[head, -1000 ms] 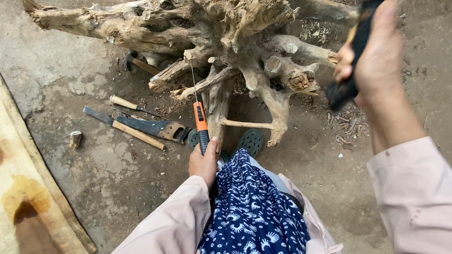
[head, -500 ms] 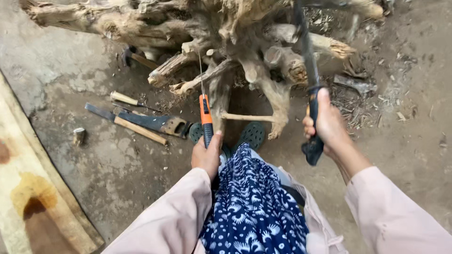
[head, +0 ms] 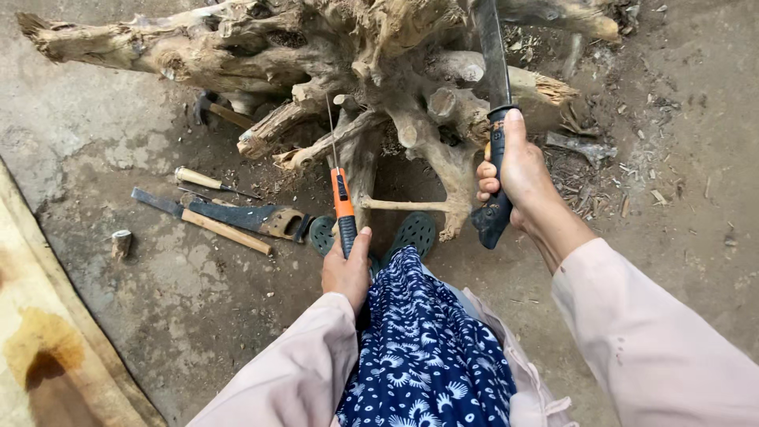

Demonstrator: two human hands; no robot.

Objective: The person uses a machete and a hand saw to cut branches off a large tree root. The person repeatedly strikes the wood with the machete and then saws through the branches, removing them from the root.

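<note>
On the ground lie a folding saw, a wooden-handled chisel and a hammer (half-hidden) — all left of the green sandals.

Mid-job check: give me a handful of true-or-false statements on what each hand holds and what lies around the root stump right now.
1. The right hand has its grip on a long black-handled blade laid against the root stump. True.
2. The left hand is empty. False: it holds an orange-handled tool with a thin metal shaft.
3. A handsaw lies on the ground left of the person's feet. True.
4. The stump stands on a workbench. False: it rests on the concrete ground.
</note>
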